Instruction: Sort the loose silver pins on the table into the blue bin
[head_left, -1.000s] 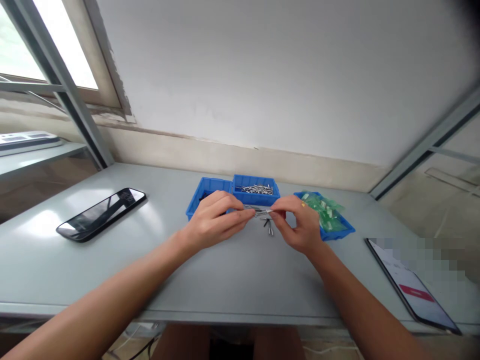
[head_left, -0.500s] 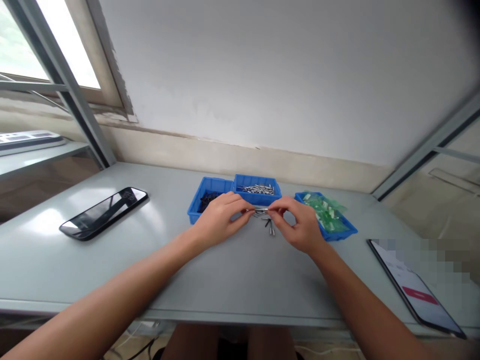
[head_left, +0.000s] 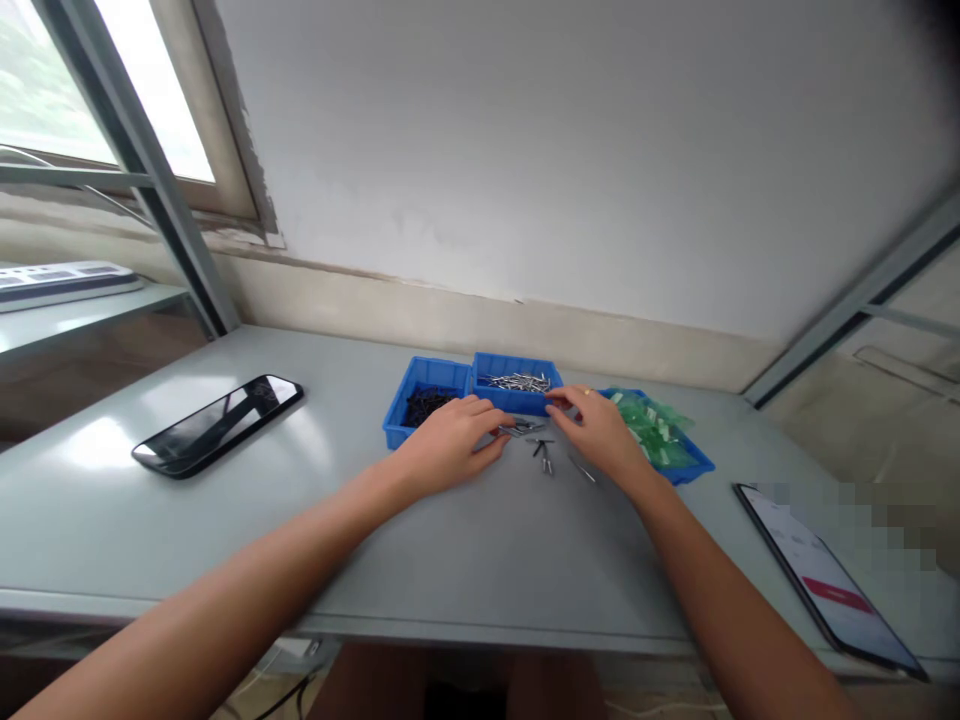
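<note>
My left hand (head_left: pixel 448 448) rests on the grey table (head_left: pixel 480 560) with its fingers curled, pinching a small metal part (head_left: pixel 519 429) at its fingertips. My right hand (head_left: pixel 596 432) has its fingers stretched out towards the front edge of the middle blue bin (head_left: pixel 516 399), which holds several metal pins; it holds nothing. A few small dark and metal pieces (head_left: pixel 544 455) lie between the hands. One thin metal pin (head_left: pixel 582 469) lies on the table just under my right hand.
A blue bin with dark small parts (head_left: pixel 405 412) stands left of the middle one, and a blue bin with green bags (head_left: pixel 694 465) stands to the right. A black phone (head_left: pixel 217 425) lies at the left, a lit phone (head_left: pixel 825 580) at the right edge.
The hands were together, pinching a metal part between them. My right hand has let go and reached up to the middle bin; a pin now lies on the table below it.
</note>
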